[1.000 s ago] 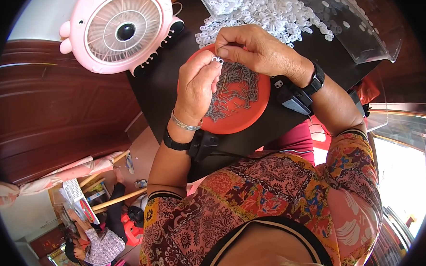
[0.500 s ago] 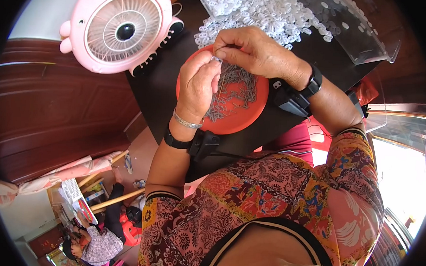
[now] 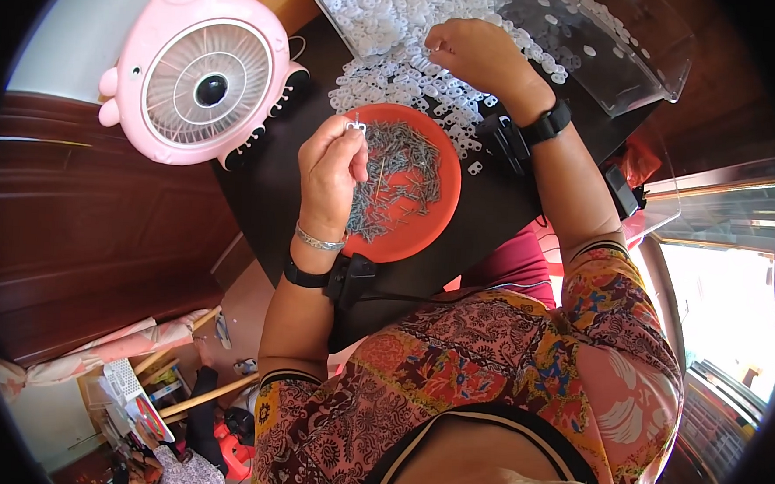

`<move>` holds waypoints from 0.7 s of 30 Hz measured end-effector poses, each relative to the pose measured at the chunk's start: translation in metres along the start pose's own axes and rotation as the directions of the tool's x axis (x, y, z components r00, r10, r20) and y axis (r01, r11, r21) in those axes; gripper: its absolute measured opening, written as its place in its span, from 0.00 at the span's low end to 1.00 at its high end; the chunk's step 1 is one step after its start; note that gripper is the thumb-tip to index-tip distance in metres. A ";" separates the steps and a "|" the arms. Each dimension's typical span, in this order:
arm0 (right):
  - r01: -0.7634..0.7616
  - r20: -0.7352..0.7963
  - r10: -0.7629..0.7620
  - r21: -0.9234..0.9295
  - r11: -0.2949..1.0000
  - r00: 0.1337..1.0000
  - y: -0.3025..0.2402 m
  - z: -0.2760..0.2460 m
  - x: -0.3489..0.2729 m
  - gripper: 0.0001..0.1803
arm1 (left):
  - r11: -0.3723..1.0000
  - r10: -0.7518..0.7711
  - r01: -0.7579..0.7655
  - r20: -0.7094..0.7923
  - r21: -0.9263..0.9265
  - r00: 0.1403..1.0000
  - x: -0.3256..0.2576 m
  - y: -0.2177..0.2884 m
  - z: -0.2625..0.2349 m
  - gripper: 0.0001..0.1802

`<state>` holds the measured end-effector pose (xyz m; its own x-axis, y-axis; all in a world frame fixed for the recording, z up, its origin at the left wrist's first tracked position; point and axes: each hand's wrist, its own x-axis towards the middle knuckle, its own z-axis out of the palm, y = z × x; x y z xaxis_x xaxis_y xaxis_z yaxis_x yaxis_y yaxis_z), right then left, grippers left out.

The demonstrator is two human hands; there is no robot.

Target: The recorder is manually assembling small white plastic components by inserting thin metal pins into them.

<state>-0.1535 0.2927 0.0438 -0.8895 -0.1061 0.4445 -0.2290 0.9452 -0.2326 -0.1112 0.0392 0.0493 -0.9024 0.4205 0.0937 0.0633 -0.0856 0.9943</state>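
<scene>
My left hand (image 3: 328, 173) is closed at the left edge of a red-orange bowl (image 3: 441, 214). Between its thumb and fingertips is a small white two-holed plastic piece (image 3: 355, 126), with a thin grey pin standing up from it. Many short grey nails (image 3: 405, 160) lie in the bowl, along with a thin tan stick (image 3: 380, 173). Farther off, my right hand (image 3: 480, 58) is over a heap of similar white plastic pieces (image 3: 387, 84). Its fingers are curled together, and anything between the fingertips is too small to make out.
A pink animal-shaped fan (image 3: 207, 84) stands at the left of the dark table (image 3: 485, 221). Behind the heap, a clear plastic box (image 3: 628, 88) lies with white pieces in it. At lower left, another person (image 3: 187, 468) sits by a small table.
My hands have separated. The right one has moved away to the heap of white pieces, while the left stays by the bowl with its piece. The whole view has shifted slightly.
</scene>
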 end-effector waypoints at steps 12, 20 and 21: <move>0.025 0.053 -0.017 -0.164 0.986 0.998 -0.004 0.030 -0.001 0.10 | 1.000 -0.021 0.020 0.011 0.021 1.000 0.002 -0.009 0.004 0.11; 0.084 0.048 -0.074 -0.230 0.970 0.996 -0.004 0.032 -0.002 0.09 | 0.999 -0.026 0.025 0.013 0.039 1.000 0.001 -0.009 0.005 0.12; 0.073 0.043 -0.065 -0.225 0.972 0.997 -0.003 0.033 -0.002 0.09 | 0.999 -0.026 0.026 0.013 0.042 1.000 0.002 -0.010 0.005 0.12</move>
<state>-0.1643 0.2795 0.0150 -0.8888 -0.1808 0.4210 -0.1987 0.9801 0.0014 -0.1113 0.0458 0.0398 -0.8980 0.4346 0.0684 0.0582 -0.0368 0.9976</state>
